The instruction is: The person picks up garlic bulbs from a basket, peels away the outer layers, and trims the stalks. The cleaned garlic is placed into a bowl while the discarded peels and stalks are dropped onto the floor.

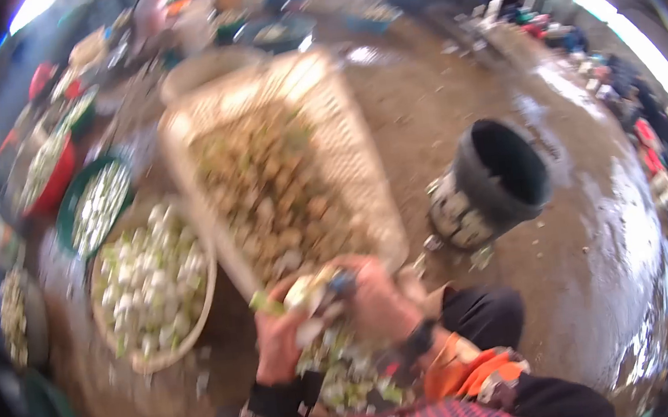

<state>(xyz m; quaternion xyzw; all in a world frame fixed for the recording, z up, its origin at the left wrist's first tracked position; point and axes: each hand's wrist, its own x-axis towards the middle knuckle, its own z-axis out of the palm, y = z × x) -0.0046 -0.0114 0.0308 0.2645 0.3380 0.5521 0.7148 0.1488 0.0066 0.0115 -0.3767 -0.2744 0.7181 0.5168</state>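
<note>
One pale vegetable (305, 293) sits in the left hand (277, 336), and the right hand (385, 302) holds a blue thing (343, 283), too blurry to name. Both are near the big basket (359, 153).

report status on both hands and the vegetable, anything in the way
Left hand holding pale vegetable. Right hand close against it, grip too blurred to read. Crate just beyond, nothing seen blocking the hands.

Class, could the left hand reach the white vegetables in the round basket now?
Probably yes: the white vegetables lie uncovered in the round basket on that side, though the left hand is holding a pale vegetable.
</note>
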